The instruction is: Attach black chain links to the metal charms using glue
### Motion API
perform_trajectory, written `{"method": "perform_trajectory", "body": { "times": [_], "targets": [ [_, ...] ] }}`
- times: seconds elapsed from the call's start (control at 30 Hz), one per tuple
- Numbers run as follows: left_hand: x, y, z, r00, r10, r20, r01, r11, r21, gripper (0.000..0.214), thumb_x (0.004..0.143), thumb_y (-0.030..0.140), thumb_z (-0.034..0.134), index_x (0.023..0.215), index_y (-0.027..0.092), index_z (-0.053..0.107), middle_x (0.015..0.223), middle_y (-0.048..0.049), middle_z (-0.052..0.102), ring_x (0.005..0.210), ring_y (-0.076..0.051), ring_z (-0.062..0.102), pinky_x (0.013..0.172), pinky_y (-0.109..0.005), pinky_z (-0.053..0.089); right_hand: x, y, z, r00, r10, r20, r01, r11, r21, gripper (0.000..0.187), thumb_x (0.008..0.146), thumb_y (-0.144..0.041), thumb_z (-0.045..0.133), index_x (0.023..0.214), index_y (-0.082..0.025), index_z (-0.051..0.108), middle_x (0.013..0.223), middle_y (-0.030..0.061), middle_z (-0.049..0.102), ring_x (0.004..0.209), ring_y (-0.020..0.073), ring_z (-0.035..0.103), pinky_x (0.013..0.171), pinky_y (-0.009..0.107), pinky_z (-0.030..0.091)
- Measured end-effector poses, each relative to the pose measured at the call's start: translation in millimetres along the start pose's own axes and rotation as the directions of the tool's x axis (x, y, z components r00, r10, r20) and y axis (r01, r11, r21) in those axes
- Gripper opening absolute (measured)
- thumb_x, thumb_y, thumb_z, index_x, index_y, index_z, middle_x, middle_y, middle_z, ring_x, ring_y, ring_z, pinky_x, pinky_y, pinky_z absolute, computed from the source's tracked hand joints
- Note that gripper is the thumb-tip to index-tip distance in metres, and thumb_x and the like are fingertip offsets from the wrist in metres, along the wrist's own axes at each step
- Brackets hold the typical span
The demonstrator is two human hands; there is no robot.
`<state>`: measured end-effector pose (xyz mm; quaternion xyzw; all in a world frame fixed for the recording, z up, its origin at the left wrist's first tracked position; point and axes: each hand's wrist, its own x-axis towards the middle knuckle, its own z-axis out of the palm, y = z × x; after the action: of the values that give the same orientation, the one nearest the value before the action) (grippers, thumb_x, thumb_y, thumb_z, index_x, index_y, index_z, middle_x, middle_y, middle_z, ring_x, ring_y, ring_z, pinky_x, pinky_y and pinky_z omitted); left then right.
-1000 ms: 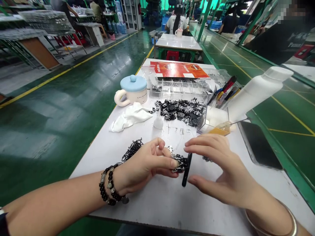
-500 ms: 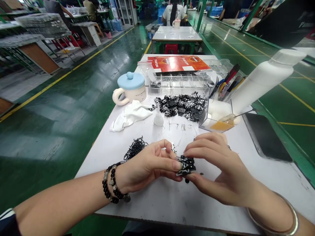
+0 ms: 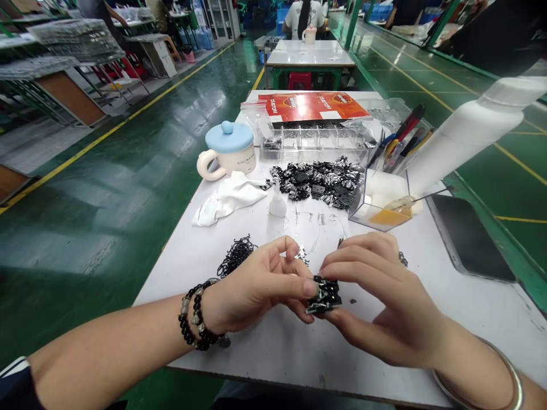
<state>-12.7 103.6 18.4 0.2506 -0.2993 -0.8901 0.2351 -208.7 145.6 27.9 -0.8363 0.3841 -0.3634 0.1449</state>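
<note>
A tangle of black chain (image 3: 235, 257) lies just beside the left hand (image 3: 256, 287), whose fingertips pinch a clump of small black metal parts (image 3: 327, 295); the curled right hand (image 3: 384, 302) grips its other side, partly hiding the pieces' shapes

A black beaded bracelet with silver charms (image 3: 195, 319) circles the left wrist (image 3: 209, 313), a thin silver bangle (image 3: 519, 393) circles the right wrist (image 3: 448, 347), and a dark, white-striped sleeve (image 3: 17, 384) covers the left arm.

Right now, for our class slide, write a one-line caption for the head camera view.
Left hand and right hand pinch small black parts above a white worktable.
</note>
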Motion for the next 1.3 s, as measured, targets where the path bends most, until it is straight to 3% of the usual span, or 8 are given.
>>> {"method": "perform_trajectory", "body": {
  "times": [0.23,0.43,0.7,1.07,1.3],
  "targets": [
    [-4.3,-0.3,6.2,0.998,0.052,-0.026,-0.050,0.997,0.060,0.044,0.072,0.007,0.071,0.078,0.021,0.030,0.071,0.0043,0.066,0.050,-0.012,0.067,0.048,-0.018,0.055,-1.4,-2.0,2.5,0.999,-0.030,-0.026,0.030,1.000,-0.001,0.019,0.080,-0.026,0.062,0.096,-0.017,0.058,0.089,0.0025,0.065,0.085,0.0183,0.052,0.078,0.039,0.033],
    [-5.7,-0.2,8.0,0.995,0.088,-0.054,-0.083,0.994,0.077,0.043,0.073,0.006,0.070,0.079,0.021,0.030,0.069,0.0044,0.065,0.049,-0.011,0.066,0.047,-0.016,0.053,-2.9,-0.5,3.6,1.000,0.020,-0.012,-0.019,0.999,0.040,0.019,0.082,-0.026,0.061,0.099,-0.018,0.057,0.092,0.0035,0.065,0.089,0.0201,0.052,0.081,0.041,0.034],
    [-2.2,0.9,7.2,0.991,-0.003,-0.132,0.000,1.000,-0.024,0.038,0.072,0.007,0.072,0.074,0.018,0.035,0.062,0.0040,0.064,0.051,-0.010,0.066,0.050,-0.016,0.054,-0.5,4.3,6.9,0.995,0.097,0.025,-0.099,0.990,0.102,0.015,0.084,-0.026,0.058,0.097,-0.021,0.055,0.088,0.0045,0.063,0.087,0.0209,0.052,0.081,0.041,0.036],
    [-3.2,5.0,9.2,0.986,-0.071,-0.154,0.066,0.997,-0.037,0.027,0.075,0.014,0.071,0.077,0.017,0.044,0.063,-0.0019,0.068,0.063,-0.015,0.071,0.055,-0.018,0.055,-0.7,5.2,6.6,0.991,0.127,0.041,-0.131,0.985,0.116,0.015,0.084,-0.023,0.057,0.099,-0.022,0.054,0.090,0.0050,0.063,0.088,0.0211,0.052,0.080,0.042,0.037],
    [-1.5,5.5,7.3,0.984,-0.086,-0.157,0.083,0.996,-0.030,0.029,0.073,0.013,0.072,0.077,0.017,0.043,0.061,-0.0006,0.067,0.053,-0.011,0.066,0.052,-0.017,0.054,-0.5,5.4,7.8,0.991,0.127,0.043,-0.131,0.986,0.101,0.015,0.083,-0.024,0.059,0.097,-0.022,0.056,0.089,0.0039,0.063,0.087,0.0206,0.052,0.080,0.041,0.036]
  ]
}}
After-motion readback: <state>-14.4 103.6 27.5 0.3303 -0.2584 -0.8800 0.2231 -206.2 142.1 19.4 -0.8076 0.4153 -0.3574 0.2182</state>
